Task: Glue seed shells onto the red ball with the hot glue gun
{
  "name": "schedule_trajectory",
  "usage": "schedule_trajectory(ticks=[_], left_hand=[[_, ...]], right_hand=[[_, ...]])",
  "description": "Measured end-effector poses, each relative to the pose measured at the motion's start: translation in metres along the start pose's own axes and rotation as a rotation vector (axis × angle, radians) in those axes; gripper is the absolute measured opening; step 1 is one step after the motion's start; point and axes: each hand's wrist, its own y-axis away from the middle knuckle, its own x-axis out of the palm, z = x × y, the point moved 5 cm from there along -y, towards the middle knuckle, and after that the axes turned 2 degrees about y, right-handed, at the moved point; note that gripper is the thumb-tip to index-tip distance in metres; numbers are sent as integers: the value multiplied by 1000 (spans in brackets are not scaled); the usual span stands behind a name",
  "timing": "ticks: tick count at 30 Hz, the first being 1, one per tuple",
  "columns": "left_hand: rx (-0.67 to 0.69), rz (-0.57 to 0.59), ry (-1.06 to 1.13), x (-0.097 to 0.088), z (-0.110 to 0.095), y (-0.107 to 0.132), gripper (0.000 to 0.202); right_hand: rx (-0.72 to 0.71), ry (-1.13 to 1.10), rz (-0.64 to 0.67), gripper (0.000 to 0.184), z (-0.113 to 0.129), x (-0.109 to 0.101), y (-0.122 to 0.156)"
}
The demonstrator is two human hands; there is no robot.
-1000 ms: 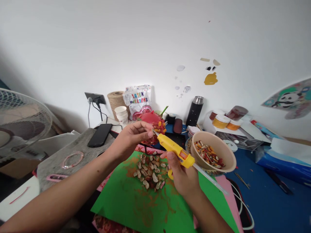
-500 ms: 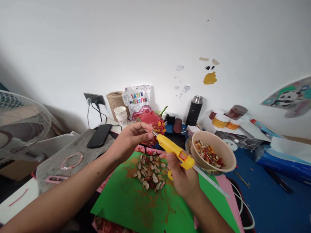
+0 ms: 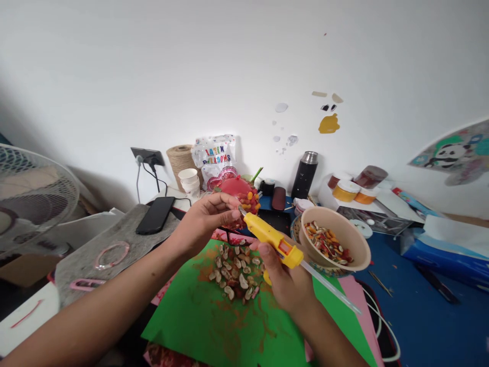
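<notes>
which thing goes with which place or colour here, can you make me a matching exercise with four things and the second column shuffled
Things
1. glue gun
2. peanut shells
3. phone
4. flask

Places and colours
a. lying on the grey felt
b. black with a silver top
c. held in the right hand
d. scattered on the green sheet

Right pairs: 1-c, 2-d, 3-a, 4-b
</notes>
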Motion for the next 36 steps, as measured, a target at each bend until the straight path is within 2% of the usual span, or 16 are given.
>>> schedule_trajectory(ticks=[6, 24, 36], left_hand=[[34, -24, -6, -2, -2, -1, 35], [37, -14, -27, 0, -1, 1, 27], [29, -11, -39, 1, -1, 2, 30]], right_hand=[[-17, 25, -6, 53, -1, -2, 1], [33, 20, 5, 54, -1, -4, 2], [29, 39, -5, 51, -6, -5, 4]])
